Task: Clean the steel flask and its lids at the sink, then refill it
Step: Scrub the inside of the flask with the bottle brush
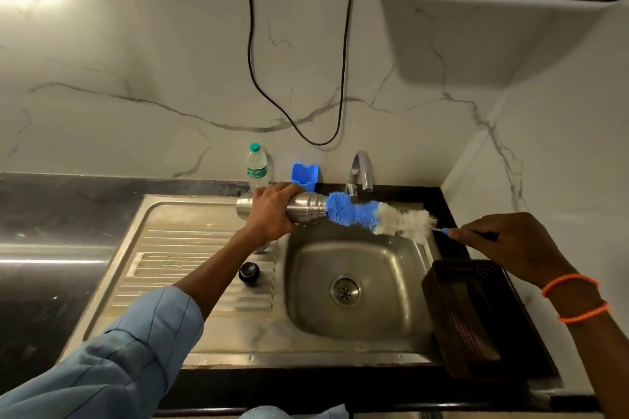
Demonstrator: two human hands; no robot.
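Gripping the cylindrical steel flask (pixel 306 211) sideways in our left hand (pixel 272 214), mouth toward three o'clock, our right hand (pixel 507 241) pinches the blue-and-white bristled bottle brush (pixel 374 218) along that axis.

White marble-look wall (pixel 143 71) with grey veins meets a side wall at a corner on the right. A black cable (pixel 252 54) hangs in a loop down it. A white water purifier (pixel 476 10) is mounted upper right. The surface (pixel 51 214) is glossy black stone, with bright light upper left.
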